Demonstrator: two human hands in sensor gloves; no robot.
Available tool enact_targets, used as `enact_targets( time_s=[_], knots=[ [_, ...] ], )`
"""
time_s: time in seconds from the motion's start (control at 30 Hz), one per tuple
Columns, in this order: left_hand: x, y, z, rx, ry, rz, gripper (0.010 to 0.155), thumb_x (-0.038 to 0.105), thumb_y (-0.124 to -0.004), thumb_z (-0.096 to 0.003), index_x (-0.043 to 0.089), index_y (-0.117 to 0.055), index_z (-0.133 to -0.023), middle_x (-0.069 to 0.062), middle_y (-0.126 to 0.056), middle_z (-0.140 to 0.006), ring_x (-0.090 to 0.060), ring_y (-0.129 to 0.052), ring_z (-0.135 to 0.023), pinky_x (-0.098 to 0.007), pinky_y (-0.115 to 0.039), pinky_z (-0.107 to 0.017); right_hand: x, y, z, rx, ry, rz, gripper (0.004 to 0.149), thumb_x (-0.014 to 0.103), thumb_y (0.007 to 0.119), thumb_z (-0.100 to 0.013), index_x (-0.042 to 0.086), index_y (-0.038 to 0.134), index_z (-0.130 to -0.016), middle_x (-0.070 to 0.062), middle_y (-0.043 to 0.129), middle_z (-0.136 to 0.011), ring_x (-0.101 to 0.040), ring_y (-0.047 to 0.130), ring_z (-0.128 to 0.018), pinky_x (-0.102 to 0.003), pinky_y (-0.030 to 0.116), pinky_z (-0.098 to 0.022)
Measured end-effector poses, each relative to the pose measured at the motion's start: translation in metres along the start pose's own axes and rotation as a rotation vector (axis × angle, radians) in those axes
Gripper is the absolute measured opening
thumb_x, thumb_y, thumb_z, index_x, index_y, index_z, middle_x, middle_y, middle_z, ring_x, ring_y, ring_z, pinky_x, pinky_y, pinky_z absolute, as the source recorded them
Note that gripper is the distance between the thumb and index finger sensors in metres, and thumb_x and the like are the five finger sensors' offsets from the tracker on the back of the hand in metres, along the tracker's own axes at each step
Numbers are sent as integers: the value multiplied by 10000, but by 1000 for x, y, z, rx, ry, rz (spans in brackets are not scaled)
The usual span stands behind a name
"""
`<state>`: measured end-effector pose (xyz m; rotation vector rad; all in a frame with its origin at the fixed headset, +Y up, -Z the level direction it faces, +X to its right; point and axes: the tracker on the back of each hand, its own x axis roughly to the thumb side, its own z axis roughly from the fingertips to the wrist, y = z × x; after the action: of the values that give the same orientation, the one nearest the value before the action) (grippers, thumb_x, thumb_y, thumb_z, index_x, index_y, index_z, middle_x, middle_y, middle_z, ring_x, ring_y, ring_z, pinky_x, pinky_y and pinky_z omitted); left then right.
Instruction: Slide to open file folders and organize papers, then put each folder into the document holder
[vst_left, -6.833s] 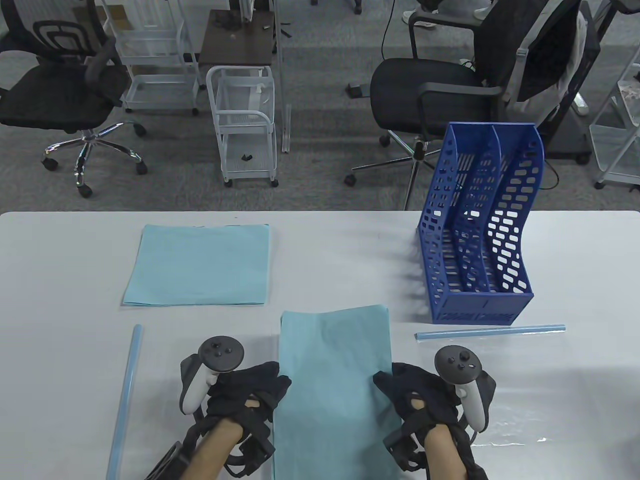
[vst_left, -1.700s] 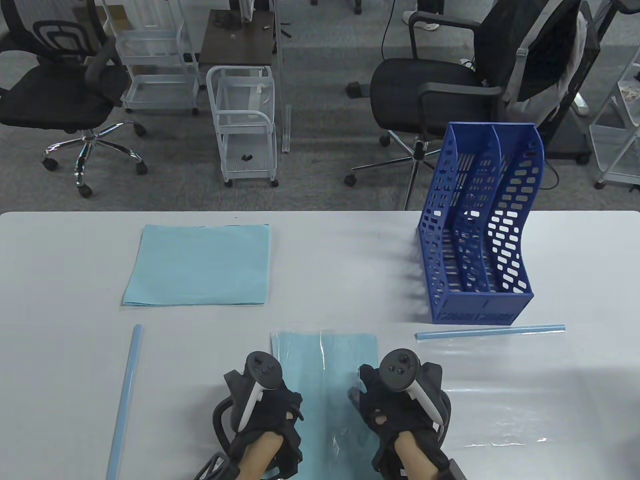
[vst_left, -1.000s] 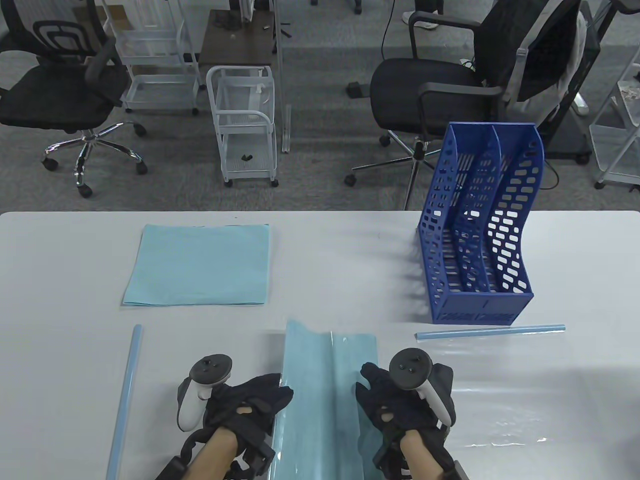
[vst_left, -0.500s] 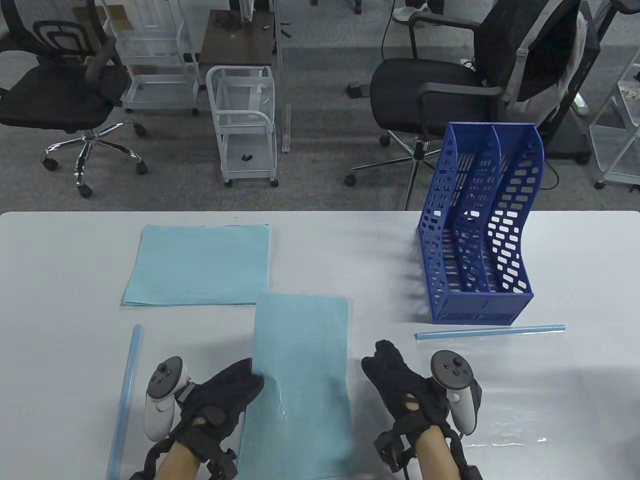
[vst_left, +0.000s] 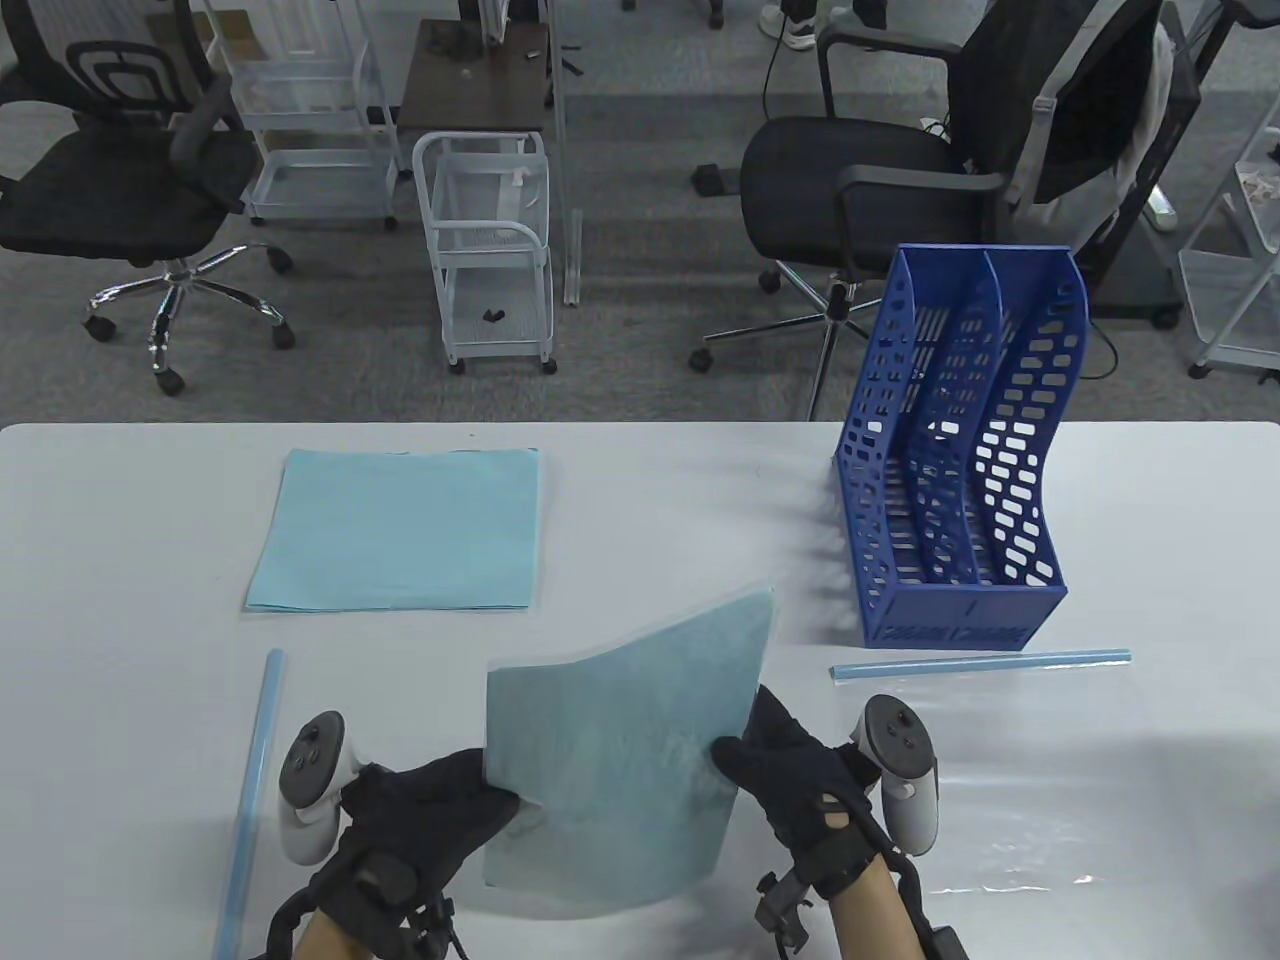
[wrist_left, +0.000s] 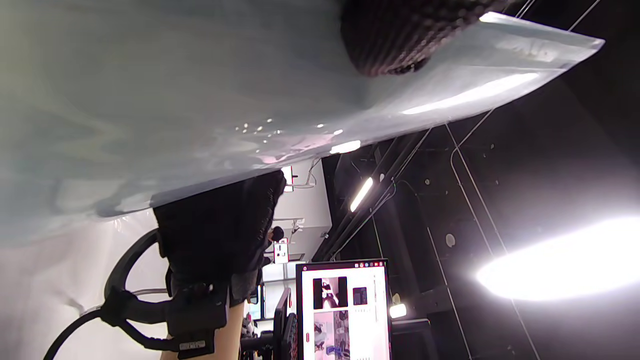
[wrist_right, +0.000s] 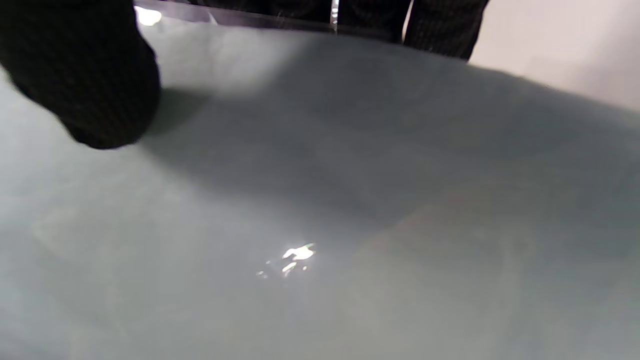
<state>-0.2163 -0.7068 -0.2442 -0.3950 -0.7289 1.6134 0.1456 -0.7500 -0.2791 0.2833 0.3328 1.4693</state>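
Behind the raised folder (vst_left: 625, 735), both hands' (vst_left: 425, 815) (vst_left: 800, 780) fingertips are hidden.

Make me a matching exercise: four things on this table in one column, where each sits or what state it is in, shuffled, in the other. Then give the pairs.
Things
1. folder with blue paper
2. blue document holder
3. stack of blue paper
4. slide bar by the holder

Places or states
A. lies flat at the table's far left
B. stands upright at the far right, slots empty
C. held by both hands, lifted and bent
D. lies loose just in front of the holder

Pairs: 1-C, 2-B, 3-A, 4-D

The left hand and right hand grip the folder's side edges.
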Motion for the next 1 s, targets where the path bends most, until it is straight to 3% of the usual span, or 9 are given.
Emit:
enact_targets(
  time_s=[0.07,0.13,0.2,0.3,0.43,0.57,0.73,0.87,1.0],
  knots=[
    [1,2,3,79,3,-29,431,310,-825,-503,349,-896,-926,19,-954,-932,-300,-970,-842,-567,-757,-691,8,-1,2,-14,-76,-22,509,493,889,-408,338,788,-883,78,925,-886,-239,935,-806,-530,735,-680],
    [3,4,7,190,-4,-66,436,307,-825,-503,342,-888,-933,13,-944,-944,-304,-960,-855,-576,-738,-704,19,1,7,-76,-151,-20,407,452,895,-411,354,860,-804,92,988,-797,-215,982,-730,-503,767,-662],
    [6,5,10,261,-26,-124,439,312,-827,-499,344,-886,-933,18,-940,-951,-295,-949,-875,-586,-716,-719,32,6,14,-144,-220,64,396,456,891,-401,376,869,-788,116,997,-785,-194,992,-723,-484,780,-663],
    [4,8,12,307,-26,-127,477,341,-825,-497,313,-833,-973,-2,-899,-988,-306,-907,-921,-604,-650,-757,38,13,17,-151,-255,96,396,462,882,-406,394,860,-795,129,981,-814,-198,968,-772,-500,753,-688],
    [-20,17,14,418,100,-152,568,379,-854,-481,311,-739,-1033,-8,-802,-1066,-325,-805,-1006,-634,-563,-785,20,15,11,-190,-169,95,606,524,896,-375,344,726,-928,65,804,-1002,-309,793,-932,-619,603,-712],
    [-36,17,14,497,121,-63,443,320,-832,-487,306,-863,-929,0,-883,-986,-312,-877,-937,-630,-598,-768,8,19,9,-231,-111,18,409,429,878,-409,346,850,-809,80,933,-865,-258,900,-835,-578,659,-704],
    [-29,15,11,428,6,11,453,332,-833,-489,329,-846,-942,14,-863,-1006,-298,-857,-962,-631,-567,-785,19,24,12,-206,-223,28,426,471,874,-411,368,834,-822,98,912,-893,-237,879,-868,-556,652,-726],
    [-44,17,12,463,121,-49,511,370,-844,-483,323,-787,-988,14,-814,-1045,-311,-799,-1006,-645,-511,-799,11,20,13,-307,-88,146,631,524,887,-380,318,695,-945,41,766,-1016,-318,764,-936,-607,564,-718],
    [-50,10,9,476,105,21,443,322,-820,-493,293,-840,-935,-4,-872,-978,-315,-860,-937,-637,-551,-785,1,26,10,-283,-93,20,516,474,871,-413,327,751,-893,58,839,-948,-271,836,-888,-564,599,-731]
  ],
)
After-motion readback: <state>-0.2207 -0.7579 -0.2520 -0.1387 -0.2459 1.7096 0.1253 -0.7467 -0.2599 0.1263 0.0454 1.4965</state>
